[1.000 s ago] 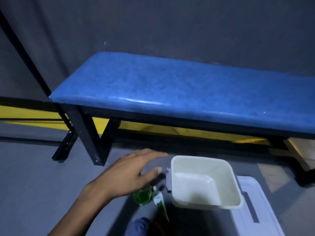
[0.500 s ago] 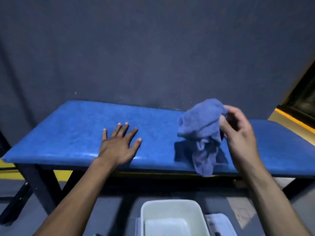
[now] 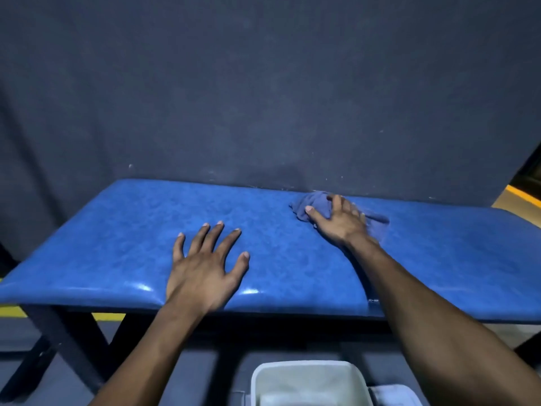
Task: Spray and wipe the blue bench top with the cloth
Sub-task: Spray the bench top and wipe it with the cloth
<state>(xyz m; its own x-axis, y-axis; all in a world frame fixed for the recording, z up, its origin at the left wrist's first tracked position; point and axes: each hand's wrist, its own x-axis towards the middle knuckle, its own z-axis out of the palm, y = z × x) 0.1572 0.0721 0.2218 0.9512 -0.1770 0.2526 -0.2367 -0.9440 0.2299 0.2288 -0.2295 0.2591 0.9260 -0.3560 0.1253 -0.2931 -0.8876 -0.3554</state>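
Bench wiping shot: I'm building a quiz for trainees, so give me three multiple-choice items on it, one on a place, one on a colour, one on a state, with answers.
1. Where is the cloth?
A. in the tub
B. on the bench, near its far edge
C. on the floor

2. What colour is the tub below the bench?
A. white
B. red
C. black

3. What is the left hand doing?
A. holding a spray bottle
B. gripping the bench leg
C. lying flat and open on the bench

Answers:
1 B, the cloth lies bunched under the right hand close to the wall.
2 A, its rim and inside look white.
3 C, its fingers are spread on the blue top and hold nothing.
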